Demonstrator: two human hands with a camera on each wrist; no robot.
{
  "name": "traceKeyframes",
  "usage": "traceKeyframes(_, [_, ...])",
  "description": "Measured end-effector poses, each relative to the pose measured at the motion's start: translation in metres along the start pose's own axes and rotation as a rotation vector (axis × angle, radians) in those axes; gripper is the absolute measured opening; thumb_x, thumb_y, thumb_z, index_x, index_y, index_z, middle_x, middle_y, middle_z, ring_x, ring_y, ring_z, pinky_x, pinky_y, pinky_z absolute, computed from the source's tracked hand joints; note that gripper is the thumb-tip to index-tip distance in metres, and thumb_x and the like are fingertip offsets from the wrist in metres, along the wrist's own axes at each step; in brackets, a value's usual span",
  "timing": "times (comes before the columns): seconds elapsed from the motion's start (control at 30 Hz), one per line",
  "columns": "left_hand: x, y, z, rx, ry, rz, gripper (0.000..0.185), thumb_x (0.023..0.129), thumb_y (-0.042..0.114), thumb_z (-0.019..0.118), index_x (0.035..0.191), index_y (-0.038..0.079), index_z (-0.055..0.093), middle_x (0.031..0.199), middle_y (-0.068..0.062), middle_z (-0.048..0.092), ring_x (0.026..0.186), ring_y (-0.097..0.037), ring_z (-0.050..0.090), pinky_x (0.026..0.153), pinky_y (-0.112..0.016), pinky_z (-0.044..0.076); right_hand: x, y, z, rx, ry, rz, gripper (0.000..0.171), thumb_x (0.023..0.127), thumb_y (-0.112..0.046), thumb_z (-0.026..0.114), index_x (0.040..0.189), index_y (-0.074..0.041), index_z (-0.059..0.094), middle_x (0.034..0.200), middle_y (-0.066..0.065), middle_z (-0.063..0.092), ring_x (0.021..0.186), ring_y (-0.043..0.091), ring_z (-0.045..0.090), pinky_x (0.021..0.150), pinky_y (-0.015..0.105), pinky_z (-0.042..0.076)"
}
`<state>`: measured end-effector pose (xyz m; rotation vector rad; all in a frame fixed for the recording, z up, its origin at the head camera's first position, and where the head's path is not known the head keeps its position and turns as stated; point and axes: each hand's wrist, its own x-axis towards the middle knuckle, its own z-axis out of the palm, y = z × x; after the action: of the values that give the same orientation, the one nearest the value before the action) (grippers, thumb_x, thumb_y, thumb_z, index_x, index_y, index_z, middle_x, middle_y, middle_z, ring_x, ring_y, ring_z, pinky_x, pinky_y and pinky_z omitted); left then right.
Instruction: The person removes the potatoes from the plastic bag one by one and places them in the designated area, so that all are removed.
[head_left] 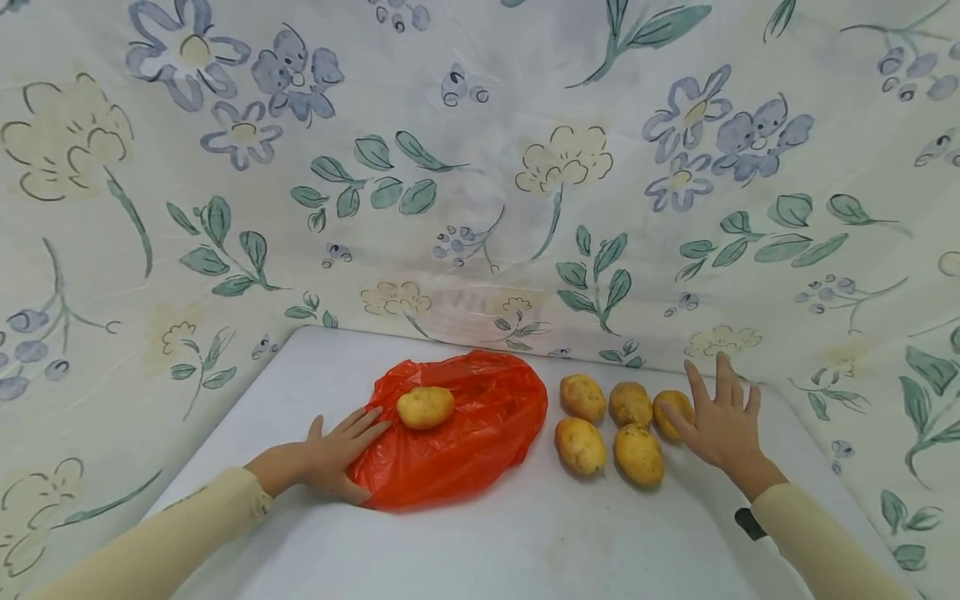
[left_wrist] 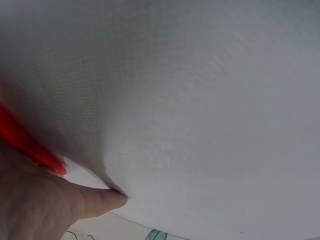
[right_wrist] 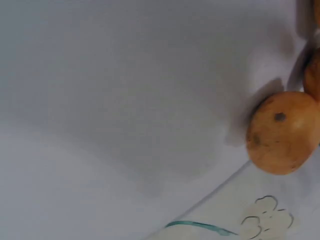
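Observation:
A crumpled red plastic bag (head_left: pixel 480 450) lies on the white table, with one potato (head_left: pixel 425 407) on top of it. My left hand (head_left: pixel 330 457) rests at the bag's left edge, its fingers extended over the rim of the plastic. In the left wrist view part of that hand (left_wrist: pixel 45 205) shows beside a strip of red bag (left_wrist: pixel 25 142). To the right of the bag, several potatoes (head_left: pixel 580 446) sit in a loose cluster. My right hand (head_left: pixel 722 425) has its fingers spread beside the rightmost potato (head_left: pixel 667 410), partly covering it in the head view. That potato (right_wrist: pixel 282 132) also appears in the right wrist view.
Flower-printed cloth (head_left: pixel 480 217) hangs behind and at both sides of the white table (head_left: pixel 517 550). Its back edge runs just beyond the bag and potatoes. A small black object (head_left: pixel 749 523) shows by the right wrist.

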<state>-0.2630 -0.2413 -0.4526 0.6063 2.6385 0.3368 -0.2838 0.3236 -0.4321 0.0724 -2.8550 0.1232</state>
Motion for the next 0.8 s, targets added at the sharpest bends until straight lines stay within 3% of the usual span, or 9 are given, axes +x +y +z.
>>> traceKeyframes(0.37, [0.006,-0.002,0.005,0.007,0.012,-0.012,0.113,0.069,0.06,0.08,0.156,0.012,0.025,0.165,-0.016,0.014,0.149,-0.045,0.009,0.104,-0.084,0.002,0.025,-0.031,-0.008,-0.011,-0.006,-0.094,0.084,0.093,-0.067,0.043,0.155,-0.012,0.024,0.163,0.026,-0.007,0.142,0.053,0.016,0.113,0.074,-0.003])
traceKeyframes(0.8, [0.002,0.0,0.002,0.021,0.003,-0.016,0.113,0.069,0.06,0.08,0.156,0.012,0.025,0.164,-0.017,0.015,0.148,-0.046,0.009,0.103,-0.085,0.002,0.035,-0.068,-0.003,-0.003,-0.087,-0.136,0.086,0.095,-0.066,0.04,0.16,-0.017,0.014,0.165,0.018,-0.014,0.149,0.048,0.003,0.116,0.071,-0.006])
